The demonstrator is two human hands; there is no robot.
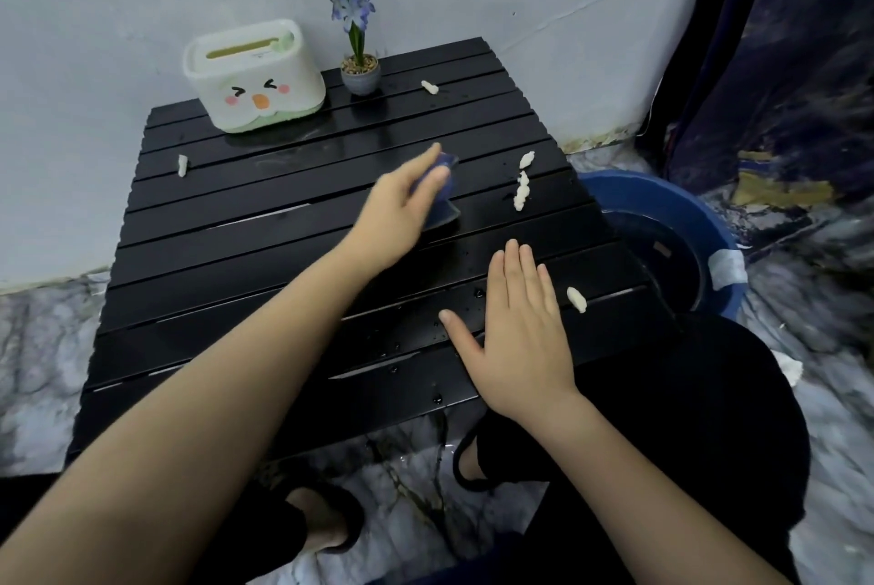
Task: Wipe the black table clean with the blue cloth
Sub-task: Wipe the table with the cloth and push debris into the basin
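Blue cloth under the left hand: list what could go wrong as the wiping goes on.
1. The blue cloth under the left hand may sweep the white scraps off the black table onto the floor, missing the basin.
2. A far stroke could tip the small flower pot.
3. The wet cloth may soak the tissue box.

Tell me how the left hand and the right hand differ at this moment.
The left hand presses the blue cloth near the middle of the black table; the right hand holds nothing. The left hand reaches farther across the slats; the right hand lies flat near the front edge, fingers straight. The left hand looks motion-blurred; the right is sharp. Both are bare and over the wet tabletop.
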